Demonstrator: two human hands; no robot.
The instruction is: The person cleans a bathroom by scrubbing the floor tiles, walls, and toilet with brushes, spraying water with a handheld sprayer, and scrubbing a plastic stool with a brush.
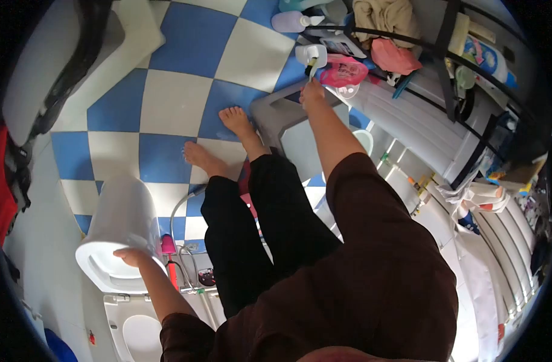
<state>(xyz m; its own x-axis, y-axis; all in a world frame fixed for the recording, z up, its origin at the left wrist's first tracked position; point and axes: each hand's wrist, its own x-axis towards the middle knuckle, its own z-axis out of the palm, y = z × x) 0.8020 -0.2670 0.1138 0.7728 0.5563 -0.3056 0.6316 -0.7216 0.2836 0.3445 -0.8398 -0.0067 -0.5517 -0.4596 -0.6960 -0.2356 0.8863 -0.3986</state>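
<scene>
My right hand (312, 93) reaches to the shelving and is closed round a thin-handled tool (311, 66) with a dark and pale yellow part, perhaps a brush. The tool's far end overlaps a small white container (312, 55); I cannot tell whether it is inside. A pink packet (344, 72) lies beside it. At the left, my left hand (128, 257) is over the rim of the white toilet bowl (122, 208), its fingers stretched out and apparently holding nothing. The toilet's raised seat (118, 311) stands behind the bowl.
A grey step stool (300, 142) stands beside my bare feet (233, 120). A black-framed rack (402, 39) holds cloths and bottles, with a pump bottle (291, 22) near it. A hose (174, 217) and a red-handled tool (171, 265) are near the toilet. Checkered tiles (173, 99) cover the floor.
</scene>
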